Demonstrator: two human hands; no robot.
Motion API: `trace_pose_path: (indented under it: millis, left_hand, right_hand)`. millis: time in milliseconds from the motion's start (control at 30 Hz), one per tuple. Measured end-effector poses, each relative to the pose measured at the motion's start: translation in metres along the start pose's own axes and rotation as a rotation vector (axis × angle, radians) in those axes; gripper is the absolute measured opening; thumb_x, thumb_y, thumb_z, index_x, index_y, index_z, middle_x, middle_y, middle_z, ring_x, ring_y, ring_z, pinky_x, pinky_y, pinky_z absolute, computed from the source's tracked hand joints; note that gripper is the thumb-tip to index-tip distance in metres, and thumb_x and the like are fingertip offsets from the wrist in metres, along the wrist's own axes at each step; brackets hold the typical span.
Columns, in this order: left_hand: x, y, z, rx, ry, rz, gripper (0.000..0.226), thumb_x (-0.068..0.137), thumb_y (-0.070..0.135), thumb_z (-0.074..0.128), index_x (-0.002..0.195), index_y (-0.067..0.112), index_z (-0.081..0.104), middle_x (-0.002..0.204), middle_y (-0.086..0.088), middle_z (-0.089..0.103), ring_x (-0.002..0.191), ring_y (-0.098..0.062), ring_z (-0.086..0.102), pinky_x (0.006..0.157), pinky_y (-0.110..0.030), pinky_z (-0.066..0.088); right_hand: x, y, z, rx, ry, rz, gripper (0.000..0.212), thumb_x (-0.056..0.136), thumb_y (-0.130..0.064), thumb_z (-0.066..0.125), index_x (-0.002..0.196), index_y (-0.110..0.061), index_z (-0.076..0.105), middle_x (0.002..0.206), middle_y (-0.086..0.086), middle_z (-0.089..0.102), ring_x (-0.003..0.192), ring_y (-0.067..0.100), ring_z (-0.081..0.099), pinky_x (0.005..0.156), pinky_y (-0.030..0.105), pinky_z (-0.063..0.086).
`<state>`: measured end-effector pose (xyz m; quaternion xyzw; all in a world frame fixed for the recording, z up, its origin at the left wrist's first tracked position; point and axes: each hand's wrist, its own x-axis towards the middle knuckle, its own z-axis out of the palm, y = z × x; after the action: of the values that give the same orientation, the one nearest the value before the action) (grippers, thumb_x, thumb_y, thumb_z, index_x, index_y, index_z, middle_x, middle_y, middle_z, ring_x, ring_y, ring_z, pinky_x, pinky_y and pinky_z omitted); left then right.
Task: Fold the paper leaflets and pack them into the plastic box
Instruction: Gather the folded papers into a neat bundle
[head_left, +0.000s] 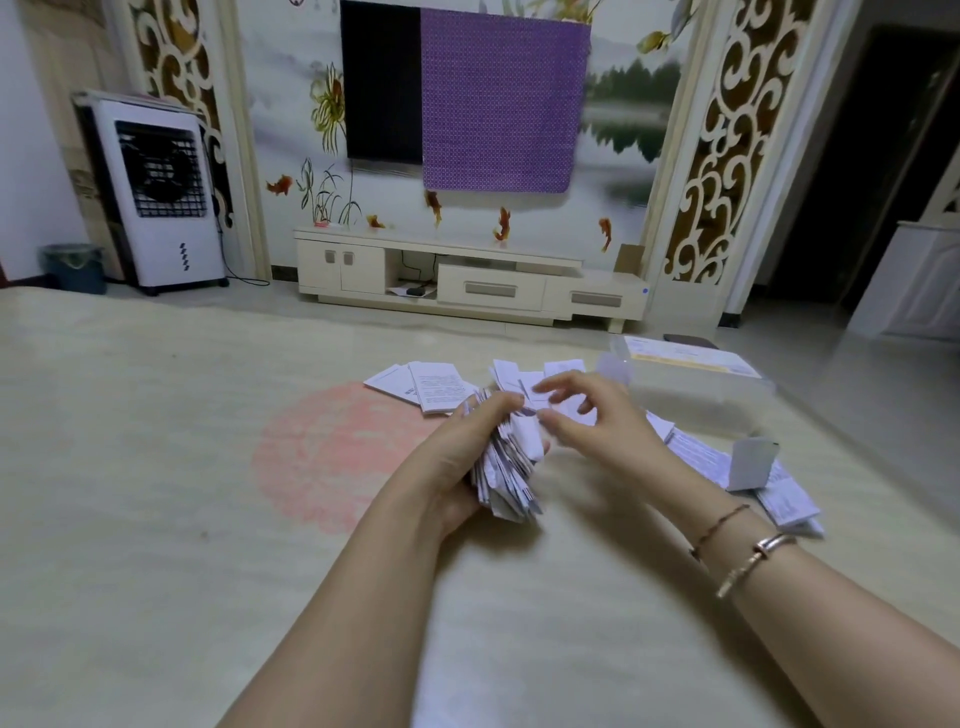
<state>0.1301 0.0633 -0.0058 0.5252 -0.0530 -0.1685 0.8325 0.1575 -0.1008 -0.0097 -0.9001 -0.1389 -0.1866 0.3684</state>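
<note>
- The left hand (467, 452) is gripping a thick stack of folded leaflets (506, 470), fingers curling over its far end and the thumb side lying along its near edge; the stack is sitting at the centre of the view, held just above the pale table surface (156, 519).
- The right hand (587, 421) is hovering just beside the stack at about 2 o'clock from it, fingers spread and loosely bent; its thumb and forefinger are sitting close to the stack's top leaflet, but motion blur is hiding whether they are pinching it, so I cannot tell if it is grasping anything.
- Two bracelets (748, 556) are circling the right wrist.
- A small pile of folded leaflets (431, 387) is lying flat on the table at 11 o'clock from the held stack, close to it.
- More loose leaflets (737, 467) are spreading across the table at 3 to 4 o'clock from the hands, one folded piece (750, 462) standing up like a tent among them.
- The clear plastic box (696, 395) is resting on the table at 2 o'clock from the hands, just beyond the right fingers, with a printed sheet (685, 356) lying over its top.
- A pink round pattern (332, 457) is showing on the table at 9 o'clock from the left hand.
- Beyond the table, a cream TV cabinet (467, 280) is standing at 12 o'clock, under a dark screen half covered by a purple cloth (504, 104); a white air cooler (161, 197) is standing at 10 o'clock.
</note>
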Motion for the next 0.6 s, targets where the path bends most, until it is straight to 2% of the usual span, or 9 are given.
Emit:
trace_pose_path:
  millis: [67, 133, 200, 267, 333, 400, 467, 533, 600]
  left_hand:
    - [0.001, 0.001, -0.001, 0.008, 0.048, -0.005, 0.023, 0.089, 0.025, 0.061, 0.107, 0.009, 0.063, 0.074, -0.010, 0.065, 0.064, -0.020, 0.066, 0.056, -0.023, 0.052]
    - [0.003, 0.002, -0.002, -0.006, 0.079, -0.011, 0.022, 0.088, 0.028, 0.062, 0.102, 0.011, 0.062, 0.069, -0.010, 0.063, 0.058, -0.019, 0.064, 0.054, -0.021, 0.050]
    - [0.004, 0.002, -0.002, -0.043, 0.101, -0.004, 0.022, 0.086, 0.027, 0.061, 0.102, 0.011, 0.064, 0.068, -0.009, 0.062, 0.056, -0.017, 0.064, 0.055, -0.022, 0.051]
    - [0.005, 0.002, -0.003, -0.067, 0.116, 0.019, 0.021, 0.087, 0.025, 0.057, 0.099, 0.012, 0.067, 0.070, -0.008, 0.062, 0.056, -0.017, 0.063, 0.058, -0.024, 0.050]
    - [0.005, 0.002, -0.002, -0.069, 0.124, 0.029, 0.017, 0.087, 0.024, 0.055, 0.089, 0.013, 0.067, 0.071, -0.009, 0.061, 0.058, -0.019, 0.062, 0.061, -0.026, 0.049]
    - [0.005, 0.002, -0.003, -0.078, 0.149, 0.018, 0.017, 0.089, 0.023, 0.053, 0.082, 0.012, 0.064, 0.068, -0.010, 0.060, 0.058, -0.020, 0.061, 0.063, -0.028, 0.047]
    - [0.005, 0.002, -0.003, -0.070, 0.159, -0.009, 0.017, 0.090, 0.025, 0.052, 0.086, 0.011, 0.062, 0.066, -0.009, 0.060, 0.057, -0.020, 0.061, 0.062, -0.027, 0.047]
    - [0.005, 0.002, -0.002, -0.056, 0.158, -0.015, 0.019, 0.091, 0.028, 0.052, 0.087, 0.011, 0.061, 0.065, -0.009, 0.060, 0.055, -0.019, 0.060, 0.058, -0.025, 0.048]
    - [0.004, 0.002, -0.002, -0.060, 0.151, -0.004, 0.021, 0.093, 0.028, 0.052, 0.087, 0.011, 0.062, 0.067, -0.008, 0.062, 0.057, -0.018, 0.061, 0.056, -0.024, 0.050]
  right_hand:
    - [0.006, 0.009, -0.004, -0.200, -0.003, 0.044, 0.037, 0.083, -0.022, 0.061, 0.117, -0.036, 0.054, 0.120, -0.009, 0.057, 0.119, 0.022, 0.044, 0.102, 0.040, 0.033]
    - [0.009, 0.018, -0.008, -0.470, -0.112, 0.039, 0.050, 0.083, -0.021, 0.057, 0.131, -0.028, 0.046, 0.131, -0.003, 0.052, 0.130, 0.025, 0.037, 0.105, 0.037, 0.025]
    - [0.010, 0.025, -0.006, -0.628, -0.186, -0.011, 0.040, 0.088, -0.024, 0.052, 0.127, -0.027, 0.051, 0.126, -0.003, 0.057, 0.132, 0.021, 0.038, 0.110, 0.039, 0.019]
    - [0.007, 0.023, -0.007, -0.646, -0.130, -0.053, 0.025, 0.093, -0.023, 0.048, 0.113, -0.025, 0.063, 0.111, -0.004, 0.066, 0.119, 0.020, 0.050, 0.109, 0.036, 0.021]
    - [0.004, 0.019, -0.009, -0.573, 0.008, -0.079, 0.022, 0.093, -0.016, 0.048, 0.099, -0.018, 0.070, 0.097, -0.002, 0.071, 0.097, 0.024, 0.055, 0.093, 0.030, 0.030]
    - [-0.001, 0.016, -0.014, -0.475, 0.191, -0.093, 0.018, 0.091, -0.011, 0.050, 0.091, -0.014, 0.068, 0.087, 0.002, 0.071, 0.085, 0.027, 0.058, 0.076, 0.029, 0.036]
    - [-0.006, 0.008, -0.023, -0.246, 0.328, -0.055, 0.014, 0.090, -0.011, 0.051, 0.085, -0.018, 0.063, 0.078, -0.005, 0.067, 0.075, 0.014, 0.058, 0.067, 0.027, 0.043]
    - [-0.008, -0.005, -0.030, 0.063, 0.348, -0.028, 0.018, 0.087, -0.006, 0.050, 0.078, -0.019, 0.057, 0.069, -0.010, 0.057, 0.066, 0.002, 0.051, 0.063, 0.017, 0.040]
    - [-0.010, -0.020, -0.031, 0.330, 0.237, 0.018, 0.018, 0.086, 0.000, 0.048, 0.075, -0.013, 0.055, 0.069, -0.004, 0.052, 0.065, 0.004, 0.047, 0.062, 0.019, 0.040]
